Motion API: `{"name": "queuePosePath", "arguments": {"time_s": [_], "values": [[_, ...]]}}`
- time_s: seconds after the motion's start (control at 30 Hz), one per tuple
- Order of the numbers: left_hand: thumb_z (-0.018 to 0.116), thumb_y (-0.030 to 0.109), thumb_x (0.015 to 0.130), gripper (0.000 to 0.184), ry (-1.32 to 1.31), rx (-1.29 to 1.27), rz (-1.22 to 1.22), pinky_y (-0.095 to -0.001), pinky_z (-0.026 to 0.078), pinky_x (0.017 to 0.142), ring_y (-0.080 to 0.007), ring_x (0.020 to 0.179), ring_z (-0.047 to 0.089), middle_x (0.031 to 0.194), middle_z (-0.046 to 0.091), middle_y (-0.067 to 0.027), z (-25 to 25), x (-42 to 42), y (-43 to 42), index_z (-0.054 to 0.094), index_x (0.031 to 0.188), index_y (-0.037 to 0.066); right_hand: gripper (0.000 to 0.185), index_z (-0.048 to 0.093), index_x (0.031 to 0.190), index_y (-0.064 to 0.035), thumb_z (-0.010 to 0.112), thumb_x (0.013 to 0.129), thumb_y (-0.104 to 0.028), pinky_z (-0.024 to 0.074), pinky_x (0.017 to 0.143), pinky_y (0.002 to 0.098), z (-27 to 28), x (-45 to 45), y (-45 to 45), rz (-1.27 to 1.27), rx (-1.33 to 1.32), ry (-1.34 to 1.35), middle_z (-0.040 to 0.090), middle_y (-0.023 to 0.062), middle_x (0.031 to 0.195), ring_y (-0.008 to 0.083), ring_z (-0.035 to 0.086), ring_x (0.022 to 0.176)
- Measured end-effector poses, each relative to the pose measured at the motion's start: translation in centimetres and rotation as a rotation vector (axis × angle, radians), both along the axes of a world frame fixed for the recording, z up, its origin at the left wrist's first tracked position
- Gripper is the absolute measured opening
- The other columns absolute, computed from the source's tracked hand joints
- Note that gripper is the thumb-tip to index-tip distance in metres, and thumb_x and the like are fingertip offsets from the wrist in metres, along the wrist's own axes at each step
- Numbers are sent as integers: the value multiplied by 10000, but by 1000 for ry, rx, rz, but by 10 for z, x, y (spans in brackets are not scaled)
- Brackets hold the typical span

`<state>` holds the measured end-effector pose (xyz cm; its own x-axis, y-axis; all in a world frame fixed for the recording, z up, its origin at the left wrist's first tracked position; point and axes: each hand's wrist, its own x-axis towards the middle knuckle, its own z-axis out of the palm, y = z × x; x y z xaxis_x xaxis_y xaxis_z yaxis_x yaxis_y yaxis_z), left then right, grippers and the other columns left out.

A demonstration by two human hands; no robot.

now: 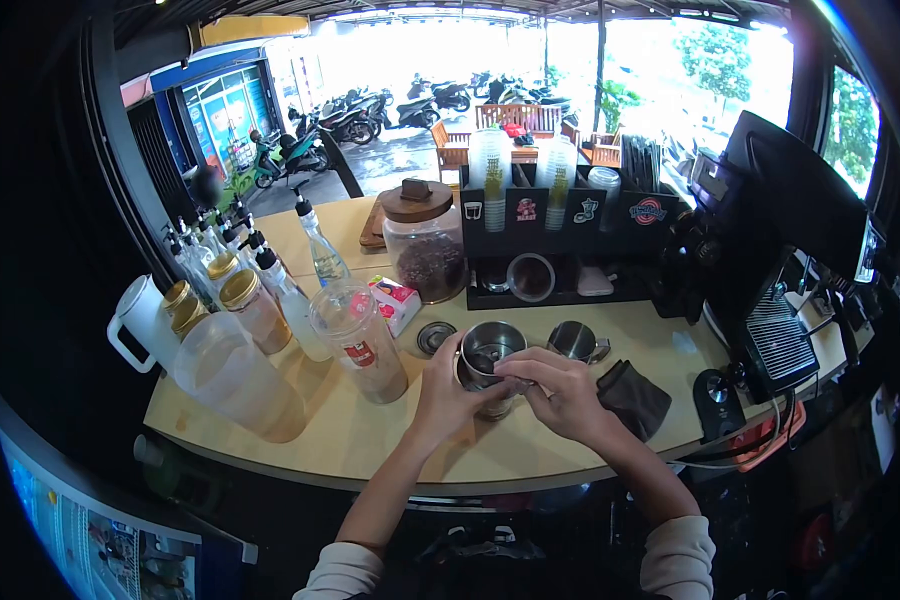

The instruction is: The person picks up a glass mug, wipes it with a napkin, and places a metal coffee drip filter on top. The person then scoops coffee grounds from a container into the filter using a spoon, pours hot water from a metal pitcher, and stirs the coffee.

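My left hand [445, 385] is wrapped around the near left side of a shiny metal cup [494, 338] over the counter. My right hand [555, 392] is closed at the cup's right rim, with fingertips pinched together over the opening; what they grip, if anything, is too small to tell. Something dark shows inside the cup. Below my hands, a clear glassy base [496, 408] is partly visible. A round metal lid [436, 337] lies just behind my left hand. To the right stands a smaller metal pitcher [573, 341], beside a folded dark cloth [634, 398].
On the left stand a tall clear plastic cup [358, 345], a frosted jug [240, 380], a white pitcher [140, 325] and several pump bottles. A wood-lidded jar [423, 245] and black cup rack [570, 220] line the back. A coffee machine [775, 330] occupies the right.
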<state>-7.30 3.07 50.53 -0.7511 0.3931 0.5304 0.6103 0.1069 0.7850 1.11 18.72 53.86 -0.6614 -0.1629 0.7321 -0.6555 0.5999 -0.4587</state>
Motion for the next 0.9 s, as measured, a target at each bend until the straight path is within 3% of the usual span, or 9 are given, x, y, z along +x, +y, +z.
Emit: {"name": "queuePosePath", "arguments": {"time_s": [0.1,0.17,0.3,0.4,0.53,0.6,0.73,0.8,0.9], "values": [[872,230,577,695,59,-39,5,-340,501,841,-218,945,647,1005,648,-130,4,-2,-1,535,1134,-14,253,627,1009,-7,622,772,83,541,717,323,3,-4,5,-25,-18,1,643,133,986,272,663,868],[855,198,579,655,61,-9,-19,-336,502,842,-221,933,651,993,651,-119,8,-1,-1,546,1121,-3,213,644,962,1,583,794,118,543,698,294,3,-4,7,-18,-55,20,659,131,975,226,665,845],[852,185,564,676,56,21,-45,-342,494,855,-228,954,642,1017,644,-117,9,-5,-1,539,1137,13,198,626,971,1,571,812,105,541,702,291,12,5,5,64,-28,-38,657,129,990,228,662,843],[854,175,543,722,96,46,-87,-355,481,884,-233,1010,621,1074,625,-122,13,-6,1,525,1170,34,155,594,963,7,553,839,90,540,704,289,18,6,9,-43,-56,27,653,131,1000,221,659,826],[844,156,528,776,97,12,-113,-398,399,983,-271,1121,556,1167,589,-101,13,-15,1,501,1218,68,82,561,920,7,531,867,62,514,714,285,21,10,5,61,-33,-15,628,131,1003,199,636,845],[840,150,523,792,104,-18,-123,-408,365,1015,-287,1148,535,1188,582,-87,15,-16,1,494,1232,83,83,546,935,2,581,861,13,504,761,315,25,9,11,-34,-101,-54,612,128,1012,247,626,902],[828,154,514,833,170,-32,-159,-448,271,1077,-281,1188,504,1238,562,-64,22,-18,0,469,1265,126,80,524,988,-1,531,909,-15,491,796,312,22,6,9,74,-258,-172,610,119,1044,202,616,911],[825,157,512,845,180,-53,-152,-460,250,1089,-271,1195,502,1249,558,-62,24,-19,0,460,1275,140,86,508,1012,10,496,932,-20,487,811,309,23,4,9,92,-199,-153,617,121,1039,176,612,911],[820,166,511,848,250,-101,-145,-486,221,1099,-258,1217,491,1264,549,-60,27,-18,-1,457,1278,152,103,511,1029,19,474,945,-28,483,817,301,22,-1,13,76,-448,-156,625,123,1029,153,605,919]]}}
